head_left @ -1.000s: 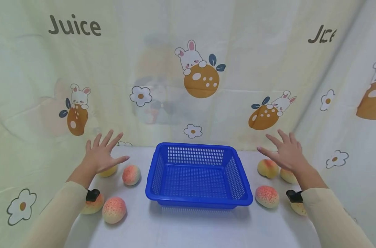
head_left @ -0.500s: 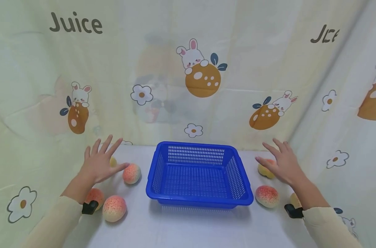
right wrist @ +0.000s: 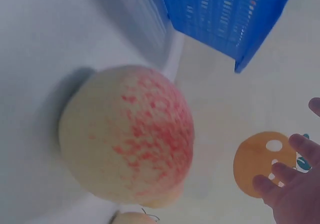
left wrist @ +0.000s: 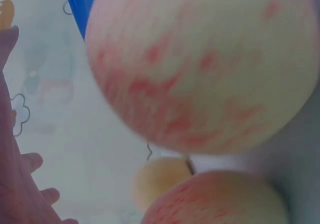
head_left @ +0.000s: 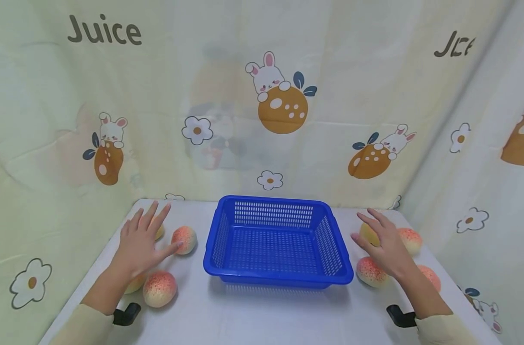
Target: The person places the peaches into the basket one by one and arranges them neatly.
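Observation:
My left hand [head_left: 136, 247] hovers over the peaches at the left, fingers spread and nothing held. Its thumb overlaps a pink-speckled peach [head_left: 185, 238] in the head view. A second speckled peach [head_left: 159, 289] lies nearer, while two more are partly hidden behind the hand. On the other side, my right hand [head_left: 389, 249] is over the right-hand peaches with loosely spread fingers. Close under it sit a red-speckled peach [head_left: 371, 272] and a yellow peach [head_left: 367, 234]. Farther right are two pinkish peaches, one [head_left: 410, 240] behind the other [head_left: 430, 277]. A speckled peach [right wrist: 130, 134] looms large in the right wrist view.
A blue perforated plastic basket [head_left: 279, 279] stands between the two groups of peaches, with nothing in it. White cloth covers the table [head_left: 262, 316]. A printed curtain [head_left: 167, 96] hangs close behind the table and along its sides. Black straps with camera mounts are on both wrists.
Both hands have come down and back toward the wearer, lower over the peaches. More of the right-hand peaches show now. Basket and peaches have stayed in place.

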Demonstrator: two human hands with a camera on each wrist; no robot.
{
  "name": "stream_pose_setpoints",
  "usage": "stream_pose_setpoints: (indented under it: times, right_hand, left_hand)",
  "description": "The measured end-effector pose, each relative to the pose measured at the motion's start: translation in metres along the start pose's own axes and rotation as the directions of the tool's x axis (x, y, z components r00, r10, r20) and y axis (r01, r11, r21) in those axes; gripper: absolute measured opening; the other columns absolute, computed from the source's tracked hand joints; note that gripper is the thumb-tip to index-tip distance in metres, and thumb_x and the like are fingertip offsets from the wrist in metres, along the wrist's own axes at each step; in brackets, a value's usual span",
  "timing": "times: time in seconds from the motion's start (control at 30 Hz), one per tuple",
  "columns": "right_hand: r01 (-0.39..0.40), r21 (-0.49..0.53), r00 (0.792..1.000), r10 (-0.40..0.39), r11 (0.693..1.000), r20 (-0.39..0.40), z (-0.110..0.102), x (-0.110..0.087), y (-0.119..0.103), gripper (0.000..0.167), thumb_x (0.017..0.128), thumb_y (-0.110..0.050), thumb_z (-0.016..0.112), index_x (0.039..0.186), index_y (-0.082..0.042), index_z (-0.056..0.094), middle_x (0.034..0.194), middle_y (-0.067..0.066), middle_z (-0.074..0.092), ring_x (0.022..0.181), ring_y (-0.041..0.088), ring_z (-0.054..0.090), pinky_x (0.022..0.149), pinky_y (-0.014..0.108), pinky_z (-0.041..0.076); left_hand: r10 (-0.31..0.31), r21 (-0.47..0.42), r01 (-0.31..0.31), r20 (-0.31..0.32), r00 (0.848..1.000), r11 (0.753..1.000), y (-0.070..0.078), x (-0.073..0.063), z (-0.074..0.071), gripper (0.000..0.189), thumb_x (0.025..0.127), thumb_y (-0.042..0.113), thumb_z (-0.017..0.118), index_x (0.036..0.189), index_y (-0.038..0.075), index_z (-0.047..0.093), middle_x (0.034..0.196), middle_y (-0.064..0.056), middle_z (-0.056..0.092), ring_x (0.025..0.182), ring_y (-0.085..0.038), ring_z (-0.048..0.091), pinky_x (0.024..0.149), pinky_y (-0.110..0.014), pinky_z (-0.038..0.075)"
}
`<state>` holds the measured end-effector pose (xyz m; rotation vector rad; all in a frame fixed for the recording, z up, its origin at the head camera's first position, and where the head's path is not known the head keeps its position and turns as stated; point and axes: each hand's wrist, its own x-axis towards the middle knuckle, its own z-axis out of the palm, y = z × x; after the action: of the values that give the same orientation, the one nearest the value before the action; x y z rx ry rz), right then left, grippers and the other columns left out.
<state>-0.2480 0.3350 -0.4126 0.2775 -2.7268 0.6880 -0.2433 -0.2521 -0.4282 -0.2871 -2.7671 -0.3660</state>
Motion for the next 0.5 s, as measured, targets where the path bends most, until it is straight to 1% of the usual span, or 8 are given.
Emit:
stream_pose_setpoints:
  times: [0.1, 0.17, 0.27, 0.37, 0.4, 0.5]
  right_hand:
    - [-0.003, 0.024, 1.000, 0.004, 1.000, -0.012, 0.006, -0.007, -0.004, 0.072, 0.096, -0.052, 0.060, 0.156, -0.016, 0.043, 0.167, 0.019, 0.026, 0.149, 0.053, 0.024, 0.103, 0.085, 0.027]
    - [-0.008, 0.045, 1.000, 0.008, 0.999, -0.013, 0.010, -0.011, -0.006, 0.070, 0.097, -0.051, 0.061, 0.156, -0.016, 0.044, 0.166, 0.020, 0.029, 0.149, 0.052, 0.026, 0.103, 0.085, 0.028]
    - [-0.020, 0.085, 1.000, 0.020, 0.996, -0.001, 0.017, -0.016, -0.006, 0.067, 0.099, -0.047, 0.060, 0.155, -0.015, 0.044, 0.165, 0.021, 0.031, 0.148, 0.051, 0.028, 0.104, 0.084, 0.029]
    - [-0.044, 0.129, 0.999, 0.043, 0.991, 0.013, 0.023, -0.021, -0.006, 0.064, 0.101, -0.044, 0.058, 0.155, -0.014, 0.044, 0.164, 0.022, 0.032, 0.148, 0.051, 0.030, 0.104, 0.080, 0.033]
    - [-0.052, 0.144, 0.999, 0.049, 0.988, 0.018, 0.025, -0.023, -0.006, 0.063, 0.102, -0.044, 0.057, 0.156, -0.014, 0.044, 0.164, 0.023, 0.032, 0.146, 0.051, 0.033, 0.104, 0.078, 0.037]
    - [-0.081, 0.198, 0.997, 0.075, 0.977, 0.033, 0.030, -0.028, -0.008, 0.061, 0.104, -0.042, 0.055, 0.157, -0.014, 0.042, 0.164, 0.022, 0.033, 0.144, 0.050, 0.038, 0.104, 0.070, 0.044]
  left_hand:
    - [-0.019, -0.051, 0.019, -0.004, 1.000, 0.999, 0.005, -0.011, 0.001, 0.103, 0.086, 0.063, 0.068, 0.166, 0.029, 0.012, 0.170, -0.019, 0.016, 0.151, -0.055, 0.015, 0.114, -0.080, 0.015]
    - [-0.030, -0.075, 0.029, -0.009, 1.000, 0.997, 0.008, -0.018, 0.002, 0.102, 0.086, 0.062, 0.069, 0.166, 0.027, 0.014, 0.170, -0.020, 0.018, 0.150, -0.056, 0.017, 0.114, -0.079, 0.016]
    - [-0.038, -0.093, 0.037, -0.010, 0.999, 0.995, 0.010, -0.029, 0.005, 0.101, 0.086, 0.063, 0.069, 0.165, 0.026, 0.017, 0.169, -0.021, 0.020, 0.148, -0.057, 0.021, 0.111, -0.080, 0.019]
    - [-0.036, -0.124, 0.030, -0.043, 0.998, 0.992, 0.011, -0.040, 0.011, 0.101, 0.084, 0.061, 0.073, 0.164, 0.024, 0.023, 0.167, -0.022, 0.025, 0.146, -0.057, 0.025, 0.107, -0.081, 0.023]
    - [-0.037, -0.135, 0.029, -0.054, 0.998, 0.990, 0.011, -0.043, 0.013, 0.102, 0.083, 0.060, 0.075, 0.164, 0.024, 0.024, 0.166, -0.022, 0.026, 0.145, -0.057, 0.027, 0.106, -0.080, 0.025]
    - [-0.036, -0.179, 0.016, -0.111, 0.993, 0.984, 0.011, -0.054, 0.019, 0.102, 0.079, 0.054, 0.081, 0.162, 0.023, 0.030, 0.164, -0.022, 0.032, 0.142, -0.055, 0.032, 0.103, -0.078, 0.031]
